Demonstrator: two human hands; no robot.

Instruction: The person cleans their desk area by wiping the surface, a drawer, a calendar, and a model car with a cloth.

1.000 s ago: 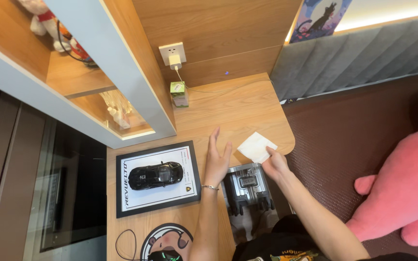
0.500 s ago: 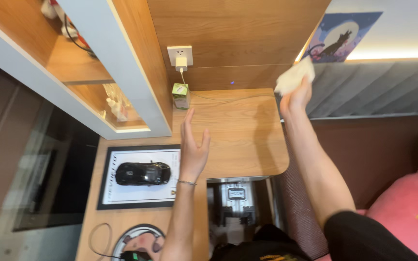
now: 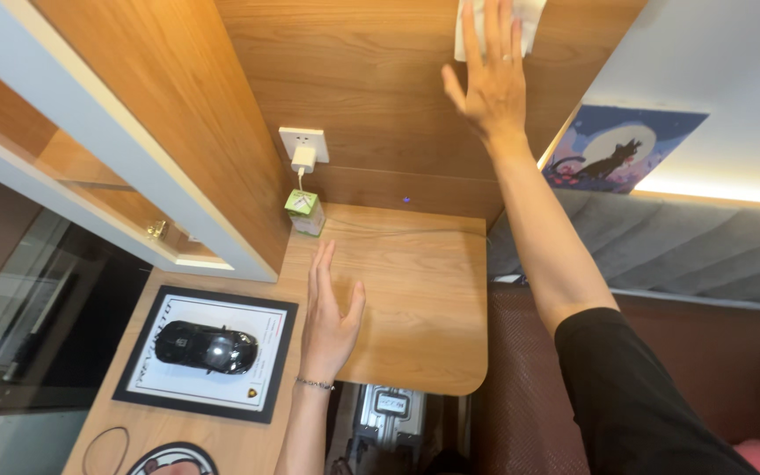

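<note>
**Cloth up on the wood panel, left palm on the desk**

Since the earlier frames we have lifted our right hand (image 3: 488,84) much higher: the white cloth (image 3: 528,19), which lay on the desk edge and then rose beside the cat poster (image 3: 619,151), is now pressed flat against the upper wood wall panel (image 3: 371,79), almost at the top of the view. Our fingers are spread and straight, covering most of the cloth, so only its upper corners show past the fingertips. It lies directly under the palm, between hand and panel, and the long axis of hand and forearm runs steeply up the wall.

Our left hand (image 3: 328,317) has come down flat on the wooden desktop (image 3: 415,299), fingers together and extended, thumb out, gripping nothing. It is well apart from the cloth; the right hand alone is on it.

We see a smooth, warm-toned panel with fine grain, and a soft, thin, slightly crumpled cloth. Below it sit a white wall socket (image 3: 303,143) with a plugged charger and a small green carton (image 3: 305,211). A framed black model car (image 3: 206,348) lies near the left hand.
</note>
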